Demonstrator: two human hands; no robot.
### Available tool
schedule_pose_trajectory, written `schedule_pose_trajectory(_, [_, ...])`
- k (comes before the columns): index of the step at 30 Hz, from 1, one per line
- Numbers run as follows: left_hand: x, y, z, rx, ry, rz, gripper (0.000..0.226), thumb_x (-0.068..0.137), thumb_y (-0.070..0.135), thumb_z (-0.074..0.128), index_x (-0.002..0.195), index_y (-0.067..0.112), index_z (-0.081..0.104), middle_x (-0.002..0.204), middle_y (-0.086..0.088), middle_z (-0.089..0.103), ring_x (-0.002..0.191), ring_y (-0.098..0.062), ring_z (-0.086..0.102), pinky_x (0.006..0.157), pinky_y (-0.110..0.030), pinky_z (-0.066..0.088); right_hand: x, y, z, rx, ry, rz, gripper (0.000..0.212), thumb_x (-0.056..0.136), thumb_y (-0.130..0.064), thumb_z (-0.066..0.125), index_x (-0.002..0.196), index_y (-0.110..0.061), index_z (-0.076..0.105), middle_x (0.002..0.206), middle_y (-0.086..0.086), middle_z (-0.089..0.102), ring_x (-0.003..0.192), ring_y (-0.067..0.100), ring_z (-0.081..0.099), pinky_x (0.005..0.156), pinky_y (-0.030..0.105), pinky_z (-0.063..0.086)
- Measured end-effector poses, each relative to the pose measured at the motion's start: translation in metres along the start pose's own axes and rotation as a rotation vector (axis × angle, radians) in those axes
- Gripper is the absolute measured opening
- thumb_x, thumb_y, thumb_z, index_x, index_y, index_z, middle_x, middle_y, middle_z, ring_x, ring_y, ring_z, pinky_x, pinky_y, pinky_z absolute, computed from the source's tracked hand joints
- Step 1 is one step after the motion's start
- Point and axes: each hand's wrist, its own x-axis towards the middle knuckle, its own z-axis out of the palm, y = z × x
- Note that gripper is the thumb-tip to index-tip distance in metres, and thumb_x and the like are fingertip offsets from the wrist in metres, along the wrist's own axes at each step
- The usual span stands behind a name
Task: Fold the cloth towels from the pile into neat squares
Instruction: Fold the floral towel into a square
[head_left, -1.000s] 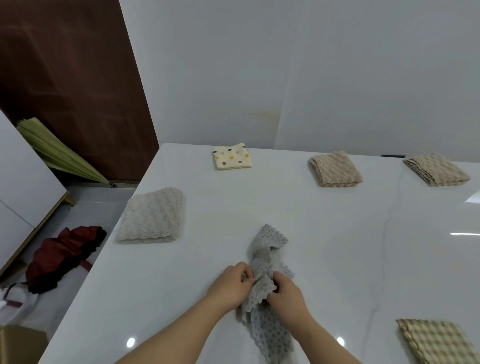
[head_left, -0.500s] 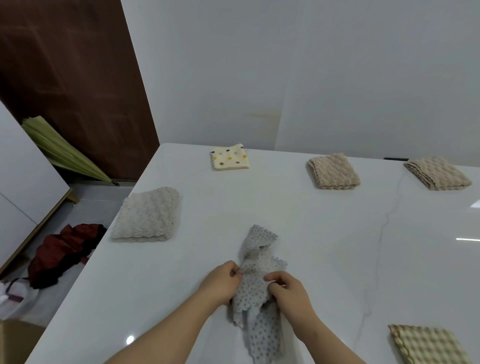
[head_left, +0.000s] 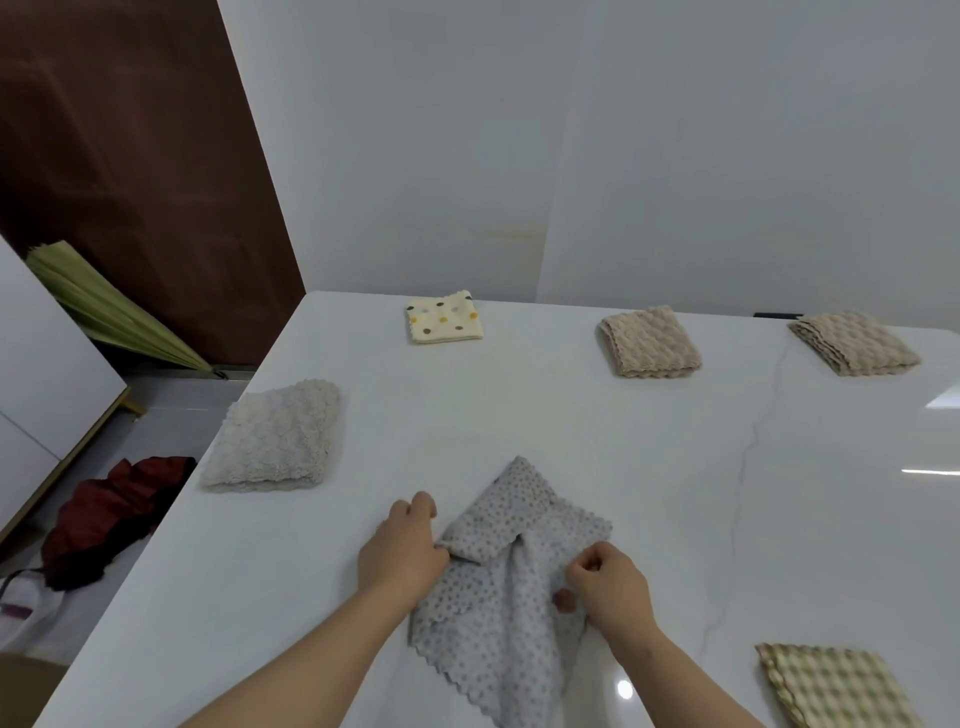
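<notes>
A grey dotted towel (head_left: 511, 618) lies crumpled and partly spread near the front of the white table (head_left: 649, 467). My left hand (head_left: 402, 553) pinches its left edge, fingers curled. My right hand (head_left: 608, 587) grips the cloth's right side in a loose fist. Between my hands the fabric is bunched into folds, and a corner points away from me. The towel's lower part trails toward the table's near edge.
Folded towels sit around the table: a cream fluffy one (head_left: 275, 436) at the left, a yellow dotted one (head_left: 444, 325) at the back, two beige ones (head_left: 649, 343) (head_left: 854, 351) at the back right, a checked one (head_left: 841, 686) at the front right. A red cloth (head_left: 114, 514) lies on the floor.
My hands have moved apart, pulling the bunched grey towel wider. The cloth has gone from a narrow twisted strip to a broader, partly opened shape.
</notes>
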Motion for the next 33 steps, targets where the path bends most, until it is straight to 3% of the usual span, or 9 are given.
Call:
schedule_pose_trajectory(3, [0.002,0.012,0.001,-0.029,0.039,0.252,0.04,0.089,0.02,0.046,0.127,0.031,0.041,0.126,0.003,0.038,0.109,-0.016,0.046,0.073,-0.026,0.042,0.0,-0.001,-0.002,-0.069,-0.025,-0.013,0.008,0.078,0.0,0.05,0.079,-0.007,0.05,0.076,0.01,0.066,0.051,0.007,0.058,0.051,0.026,0.041])
schedule_pose_trajectory(6, [0.002,0.021,0.005,0.099,-0.114,0.415,0.036,0.093,0.03,0.045,0.129,0.031,0.046,0.131,0.005,0.04,0.119,-0.015,0.04,0.09,-0.027,0.042,0.002,0.003,0.0,-0.155,-0.041,-0.045,0.013,0.08,-0.007,0.049,0.088,-0.017,0.049,0.096,0.013,0.063,0.065,0.014,0.066,0.064,0.032,0.054])
schedule_pose_trajectory(13, [0.006,0.007,0.001,0.169,-0.193,0.242,0.027,0.091,0.046,0.047,0.093,0.021,0.057,0.096,0.004,0.05,0.096,-0.017,0.055,0.07,-0.027,0.04,0.006,0.006,-0.004,-0.227,-0.04,-0.104,0.013,0.091,-0.011,0.045,0.096,-0.022,0.047,0.107,0.007,0.055,0.067,0.01,0.066,0.074,0.034,0.054])
schedule_pose_trajectory(16, [0.006,0.008,-0.005,0.121,-0.164,0.179,0.037,0.093,0.05,0.041,0.065,0.027,0.045,0.073,0.009,0.045,0.079,-0.014,0.052,0.059,-0.025,0.037,0.006,0.007,-0.003,-0.271,-0.018,-0.114,0.014,0.091,-0.013,0.045,0.102,-0.021,0.049,0.107,0.002,0.046,0.072,0.013,0.065,0.071,0.034,0.054])
schedule_pose_trajectory(20, [0.011,0.021,-0.003,0.145,0.015,0.276,0.025,0.094,0.042,0.042,0.103,0.022,0.053,0.111,0.0,0.052,0.107,-0.017,0.048,0.082,-0.028,0.042,0.003,0.006,-0.002,-0.53,0.112,-0.194,0.035,0.086,-0.015,0.049,0.121,-0.02,0.051,0.122,0.001,0.04,0.1,0.016,0.054,0.064,0.022,0.041])
schedule_pose_trajectory(24, [0.016,0.032,0.01,0.207,-0.127,0.378,0.038,0.093,0.034,0.045,0.13,0.024,0.043,0.13,-0.001,0.044,0.119,-0.02,0.041,0.092,-0.03,0.041,0.003,0.001,0.0,-0.644,0.242,-0.456,0.032,0.065,-0.006,0.072,0.096,-0.015,0.069,0.109,0.008,0.063,0.086,0.03,0.061,0.065,0.033,0.044])
schedule_pose_trajectory(27, [0.018,0.034,0.021,0.261,-0.121,0.375,0.03,0.094,0.033,0.044,0.122,0.022,0.048,0.128,-0.002,0.045,0.116,-0.022,0.042,0.092,-0.033,0.042,0.006,-0.002,0.006,-0.713,0.016,-0.436,0.038,0.089,-0.019,0.048,0.127,-0.024,0.051,0.132,-0.004,0.047,0.117,0.021,0.045,0.092,0.028,0.038])
schedule_pose_trajectory(30, [0.022,0.034,0.021,0.219,-0.125,0.372,0.02,0.094,0.028,0.043,0.109,0.018,0.052,0.118,-0.003,0.049,0.108,-0.021,0.045,0.084,-0.031,0.041,0.012,-0.002,0.009,-0.725,-0.033,-0.413,0.037,0.093,-0.027,0.041,0.13,-0.03,0.045,0.136,-0.008,0.04,0.123,0.017,0.037,0.095,0.024,0.036])
schedule_pose_trajectory(33, [0.027,0.034,0.013,-0.088,-0.149,0.294,0.004,0.091,0.024,0.049,0.09,0.021,0.051,0.099,0.0,0.051,0.09,-0.017,0.049,0.076,-0.028,0.04,0.014,-0.008,0.009,-0.725,-0.044,-0.39,0.037,0.092,-0.028,0.042,0.129,-0.03,0.045,0.135,-0.007,0.04,0.124,0.018,0.036,0.095,0.025,0.036])
